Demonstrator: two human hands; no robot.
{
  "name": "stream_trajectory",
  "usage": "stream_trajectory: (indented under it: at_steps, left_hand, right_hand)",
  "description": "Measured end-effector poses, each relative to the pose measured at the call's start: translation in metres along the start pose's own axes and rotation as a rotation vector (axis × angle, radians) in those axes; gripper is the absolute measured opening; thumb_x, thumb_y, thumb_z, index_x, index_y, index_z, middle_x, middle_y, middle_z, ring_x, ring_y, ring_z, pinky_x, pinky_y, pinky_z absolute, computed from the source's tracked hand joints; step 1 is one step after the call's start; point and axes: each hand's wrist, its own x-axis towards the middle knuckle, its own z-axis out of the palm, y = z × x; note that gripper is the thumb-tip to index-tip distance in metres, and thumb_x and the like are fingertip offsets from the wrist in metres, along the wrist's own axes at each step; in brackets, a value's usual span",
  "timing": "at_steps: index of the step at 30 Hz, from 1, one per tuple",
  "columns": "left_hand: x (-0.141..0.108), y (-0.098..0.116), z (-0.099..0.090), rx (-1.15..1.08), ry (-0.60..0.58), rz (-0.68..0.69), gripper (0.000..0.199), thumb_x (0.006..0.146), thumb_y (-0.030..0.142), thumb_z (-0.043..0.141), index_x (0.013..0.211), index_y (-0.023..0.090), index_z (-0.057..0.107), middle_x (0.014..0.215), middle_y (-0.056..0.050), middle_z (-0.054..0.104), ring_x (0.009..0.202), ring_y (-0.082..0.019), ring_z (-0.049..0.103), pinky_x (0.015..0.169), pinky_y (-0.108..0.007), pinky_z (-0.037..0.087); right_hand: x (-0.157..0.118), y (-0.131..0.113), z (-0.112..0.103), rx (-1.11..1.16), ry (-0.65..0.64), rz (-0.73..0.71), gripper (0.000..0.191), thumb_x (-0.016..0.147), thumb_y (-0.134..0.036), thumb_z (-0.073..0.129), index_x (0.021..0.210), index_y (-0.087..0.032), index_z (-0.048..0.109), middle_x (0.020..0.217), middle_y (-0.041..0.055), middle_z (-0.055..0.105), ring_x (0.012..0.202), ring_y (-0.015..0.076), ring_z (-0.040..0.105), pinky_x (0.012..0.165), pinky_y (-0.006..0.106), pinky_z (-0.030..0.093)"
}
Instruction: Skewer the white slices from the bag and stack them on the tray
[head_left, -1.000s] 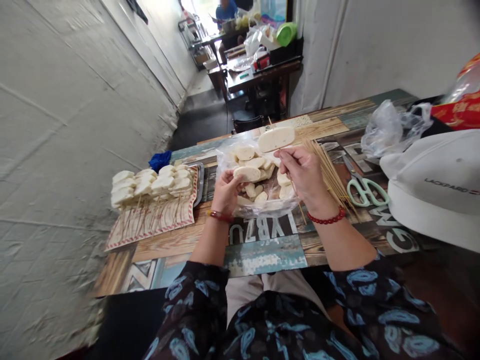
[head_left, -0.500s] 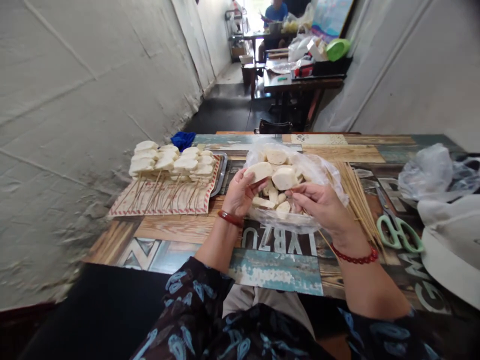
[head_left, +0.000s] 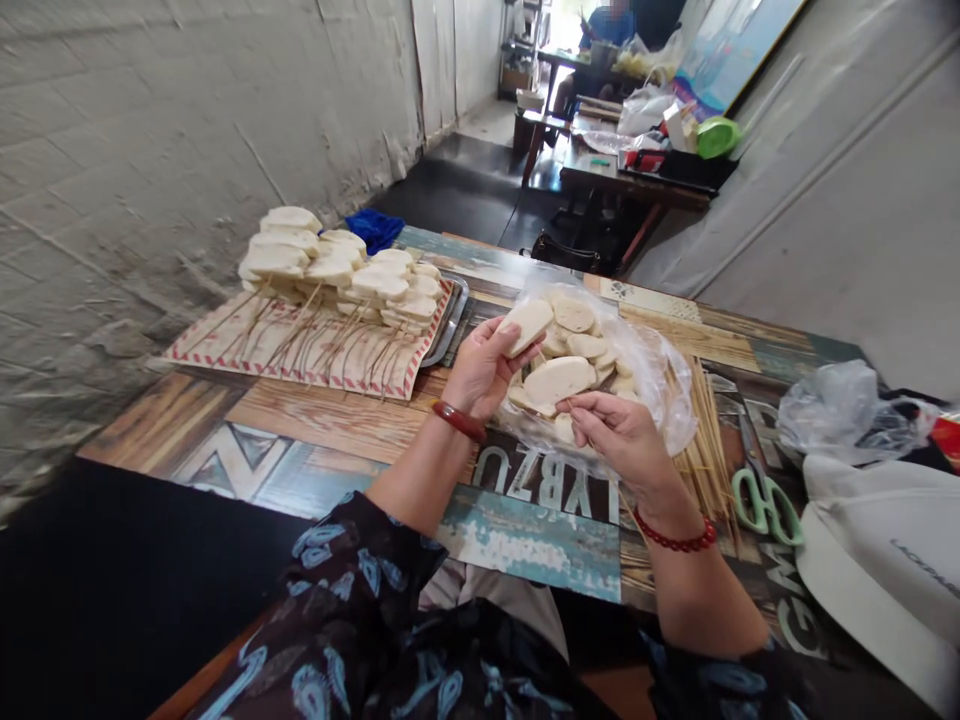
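Observation:
My left hand (head_left: pixel 487 368) grips a pale oval bread slice (head_left: pixel 529 326) between thumb and fingers, above an open clear plastic bag (head_left: pixel 679 425). More such slices (head_left: pixel 574 314) lie loose in the bag. Pinched in my right hand (head_left: pixel 619 430) is a thin wooden skewer (head_left: pixel 628 508), its lower end slanting out below the palm. Another oval slice (head_left: pixel 559 381) is right by my right fingertips; whether the skewer enters it I cannot tell. On the left, skewered slices (head_left: pixel 277 262) are stacked on a tray (head_left: pixel 454 318), their sticks pointing towards me over patterned paper (head_left: pixel 187 347).
Right of the bag lie a bundle of wooden skewers (head_left: pixel 709 440) and green-handled scissors (head_left: pixel 766 505). A white cap (head_left: pixel 885 550) and a crumpled plastic bag (head_left: pixel 855 410) are farther right. A blue cloth (head_left: pixel 375 230) sits behind the tray. A person (head_left: pixel 609 28) is at a far table.
The view has turned and shifted. My left hand has tilted its slice more upright. My right hand still pinches the skewer, and a longer slice now shows by its fingertips.

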Motion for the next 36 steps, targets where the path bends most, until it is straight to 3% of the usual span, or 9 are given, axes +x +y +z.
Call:
stream_trajectory:
  at_steps: [7, 27, 36]
  left_hand:
    - [-0.0008, 0.0011, 0.0019, 0.029, 0.001, -0.01, 0.029, 0.074, 0.018, 0.077, 0.1, 0.015, 0.065, 0.103, -0.008, 0.074, 0.087, -0.019, 0.073, 0.084, -0.031, 0.057]
    - [-0.0018, 0.0017, 0.0024, 0.032, -0.003, 0.003, 0.031, 0.068, 0.017, 0.08, 0.097, 0.013, 0.07, 0.105, -0.01, 0.075, 0.089, -0.019, 0.073, 0.087, -0.033, 0.057]
    - [-0.0001, -0.0011, 0.0015, 0.047, -0.052, 0.017, 0.039, 0.062, 0.022, 0.086, 0.097, 0.014, 0.071, 0.102, -0.01, 0.076, 0.086, -0.02, 0.073, 0.078, -0.029, 0.057]
  right_hand:
    - [0.0012, -0.0021, 0.0, 0.015, 0.02, 0.006, 0.023, 0.085, -0.035, 0.065, 0.089, -0.015, 0.075, 0.052, -0.0026, 0.059, 0.047, 0.0094, 0.051, 0.046, 0.022, 0.039]
    - [0.0015, -0.0024, -0.0008, 0.003, 0.022, 0.05, 0.027, 0.083, -0.038, 0.064, 0.09, -0.014, 0.074, 0.051, -0.0025, 0.057, 0.046, 0.0091, 0.047, 0.045, 0.023, 0.035]
    - [0.0003, -0.0058, 0.0003, -0.027, 0.036, 0.052, 0.026, 0.083, -0.037, 0.063, 0.089, -0.014, 0.073, 0.051, -0.003, 0.056, 0.046, 0.009, 0.047, 0.046, 0.023, 0.036]
